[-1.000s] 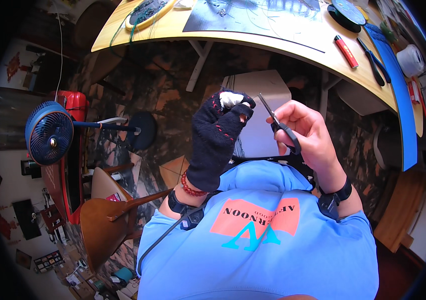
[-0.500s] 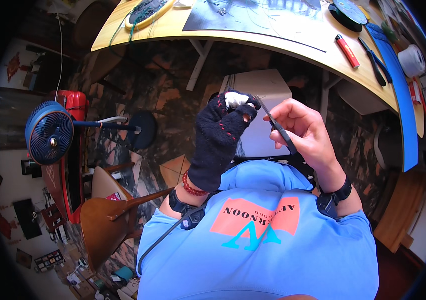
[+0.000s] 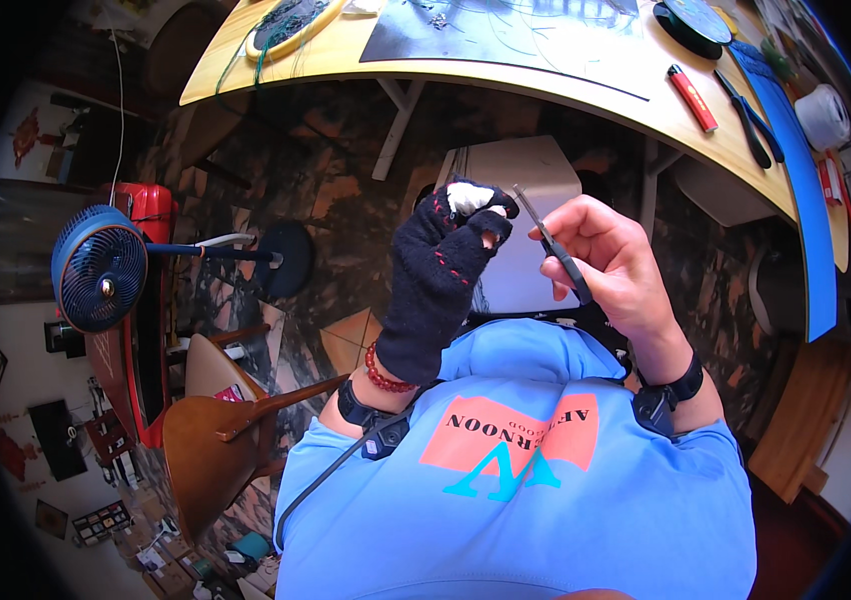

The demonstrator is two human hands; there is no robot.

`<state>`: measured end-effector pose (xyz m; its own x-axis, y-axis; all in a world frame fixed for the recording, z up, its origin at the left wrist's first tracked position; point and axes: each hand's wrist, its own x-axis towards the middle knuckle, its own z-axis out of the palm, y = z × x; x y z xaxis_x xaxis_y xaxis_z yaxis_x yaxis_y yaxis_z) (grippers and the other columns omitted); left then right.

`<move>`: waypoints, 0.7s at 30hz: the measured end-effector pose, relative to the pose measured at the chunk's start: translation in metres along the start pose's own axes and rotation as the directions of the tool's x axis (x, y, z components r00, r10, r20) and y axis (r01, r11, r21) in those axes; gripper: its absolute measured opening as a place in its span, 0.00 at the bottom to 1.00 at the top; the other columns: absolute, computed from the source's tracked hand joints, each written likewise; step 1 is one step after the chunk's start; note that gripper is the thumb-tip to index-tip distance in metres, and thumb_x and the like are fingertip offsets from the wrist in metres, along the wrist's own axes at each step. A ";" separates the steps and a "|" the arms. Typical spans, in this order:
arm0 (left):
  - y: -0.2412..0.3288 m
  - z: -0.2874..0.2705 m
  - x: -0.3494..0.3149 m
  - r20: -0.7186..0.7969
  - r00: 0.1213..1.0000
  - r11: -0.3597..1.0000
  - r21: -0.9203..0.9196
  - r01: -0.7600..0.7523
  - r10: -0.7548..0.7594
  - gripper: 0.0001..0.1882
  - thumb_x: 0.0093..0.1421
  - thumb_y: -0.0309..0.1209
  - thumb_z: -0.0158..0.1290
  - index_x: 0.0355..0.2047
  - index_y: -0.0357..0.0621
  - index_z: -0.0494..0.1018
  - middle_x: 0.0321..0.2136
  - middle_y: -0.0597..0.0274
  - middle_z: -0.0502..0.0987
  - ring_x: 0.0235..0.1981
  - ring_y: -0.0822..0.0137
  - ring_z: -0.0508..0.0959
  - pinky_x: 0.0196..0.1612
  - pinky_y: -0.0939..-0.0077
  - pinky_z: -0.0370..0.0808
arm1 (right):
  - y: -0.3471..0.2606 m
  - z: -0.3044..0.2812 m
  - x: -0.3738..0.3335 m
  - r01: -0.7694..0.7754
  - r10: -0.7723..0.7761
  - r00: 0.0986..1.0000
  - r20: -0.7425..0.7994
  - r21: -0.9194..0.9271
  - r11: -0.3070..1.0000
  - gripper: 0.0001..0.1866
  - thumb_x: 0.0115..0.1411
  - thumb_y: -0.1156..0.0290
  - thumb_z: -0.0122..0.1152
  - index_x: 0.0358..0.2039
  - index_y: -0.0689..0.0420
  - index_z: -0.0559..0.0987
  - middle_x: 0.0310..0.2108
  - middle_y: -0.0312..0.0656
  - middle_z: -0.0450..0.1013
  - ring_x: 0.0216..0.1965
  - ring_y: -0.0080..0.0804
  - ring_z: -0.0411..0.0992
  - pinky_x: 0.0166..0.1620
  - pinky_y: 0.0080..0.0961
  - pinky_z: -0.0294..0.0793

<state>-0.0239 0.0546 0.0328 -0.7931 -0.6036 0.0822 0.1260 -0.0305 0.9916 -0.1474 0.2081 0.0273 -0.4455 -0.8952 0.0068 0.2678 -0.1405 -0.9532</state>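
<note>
My left hand (image 3: 451, 235) wears a black knitted glove with red stitching. White wrapping covers some of its fingers, which are curled closed; whatever they pinch is too small or hidden to make out. Close to its right, my right hand (image 3: 611, 260) is bare and grips a slim black-handled tool with narrow metal tips (image 3: 554, 240), perhaps tweezers or small snips. The tips point up and left, just beside the gloved fingertips, with a small gap between. Both hands are over a whitish surface (image 3: 536, 180) in front of my blue shirt.
Beyond my hands, a wooden table (image 3: 506, 78) bears a dark mat (image 3: 506, 30), a yellow-rimmed tray (image 3: 321, 28) with dark strands, a red lighter (image 3: 693, 98), pliers (image 3: 749, 120) and a white spool (image 3: 823, 120). Leftward are a blue fan (image 3: 101, 268) and a brown chair (image 3: 211, 450).
The tool's metal tips have shifted slightly up and away from the gloved fingertips. Both hands otherwise keep nearly the same place and grip.
</note>
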 end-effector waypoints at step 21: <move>-0.005 0.002 0.002 -0.025 1.000 0.999 0.031 -0.003 0.004 0.03 0.59 0.22 0.57 0.34 0.40 0.76 0.28 0.71 0.73 0.30 0.79 0.72 0.33 0.84 0.70 | 0.006 -0.007 -0.001 0.067 -0.085 0.994 -0.075 -0.210 0.975 0.12 0.54 0.73 0.71 0.37 0.59 0.76 0.27 0.29 0.72 0.25 0.09 0.68 0.27 0.11 0.63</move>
<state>-0.0275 0.0550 0.0283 -0.7776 -0.6232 0.0839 0.1099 -0.0034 0.9939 -0.1513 0.2108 0.0200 -0.5297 -0.8457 0.0645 0.0516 -0.1081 -0.9928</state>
